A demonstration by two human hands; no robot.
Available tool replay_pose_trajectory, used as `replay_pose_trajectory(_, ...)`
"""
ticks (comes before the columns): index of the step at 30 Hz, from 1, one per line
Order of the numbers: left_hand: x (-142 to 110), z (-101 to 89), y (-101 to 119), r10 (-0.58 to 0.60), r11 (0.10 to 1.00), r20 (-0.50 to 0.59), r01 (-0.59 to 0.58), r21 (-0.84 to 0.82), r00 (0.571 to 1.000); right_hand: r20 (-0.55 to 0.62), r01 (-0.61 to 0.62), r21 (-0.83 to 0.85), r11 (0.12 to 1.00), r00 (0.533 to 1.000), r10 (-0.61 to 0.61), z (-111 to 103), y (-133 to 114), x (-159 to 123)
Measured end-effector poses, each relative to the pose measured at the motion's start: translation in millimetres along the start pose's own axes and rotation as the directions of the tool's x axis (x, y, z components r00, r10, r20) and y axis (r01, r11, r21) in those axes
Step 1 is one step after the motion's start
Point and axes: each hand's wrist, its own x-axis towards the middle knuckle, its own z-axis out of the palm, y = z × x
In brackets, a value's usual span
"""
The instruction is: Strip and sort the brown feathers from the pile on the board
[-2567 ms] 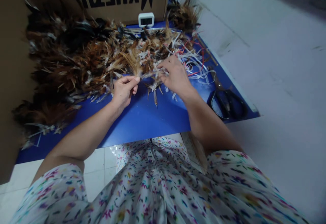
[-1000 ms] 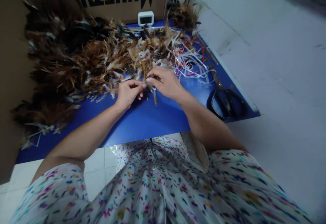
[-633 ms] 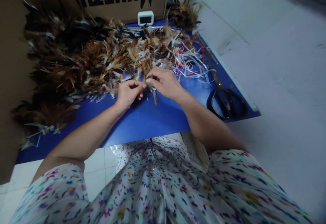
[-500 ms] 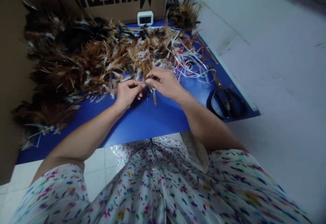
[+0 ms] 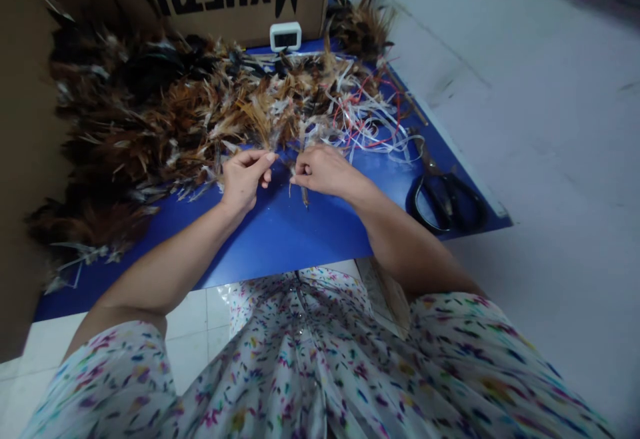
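Head view, left hand: fingertips pinched brown feathers.
Right hand: fingertips nearly met; their hold was unclear.

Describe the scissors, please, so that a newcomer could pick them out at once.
On the blue table, look right of the right forearm. The scissors lie there near the tangled white and red strips, set apart by two large black handle loops.

Feathers before box, scissors right, on table
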Motion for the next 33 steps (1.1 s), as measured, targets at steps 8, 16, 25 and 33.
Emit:
replay_pose_trajectory(8, 0, -0.9, -1, -0.008, 1.000, 0.007, 0.008, -0.008, 1.000, 0.024, -0.025, 0.006, 1.000, 0.999, 0.025, 4, 3, 2)
replay_pose_trajectory(16, 0, -0.3, 0, -0.001, 0.999, 0.019, 0.002, -0.034, 1.000, -0.153, -0.036, 0.355, 0.934, 0.984, 0.096, -10, 8, 3)
replay_pose_trajectory(25, 0, -0.8, 0, -0.005, 0.999, 0.044, 0.008, -0.046, 0.999, -0.161, -0.041, 0.715, 0.698, 0.962, 0.222, -8, 15, 7)
replay_pose_trajectory(33, 2, -3.1, -3, 0.011, 0.999, 0.069, -0.007, -0.049, 0.998, -0.104, -0.094, 0.814, 0.574, 0.948, 0.302, -9, 5, 7)
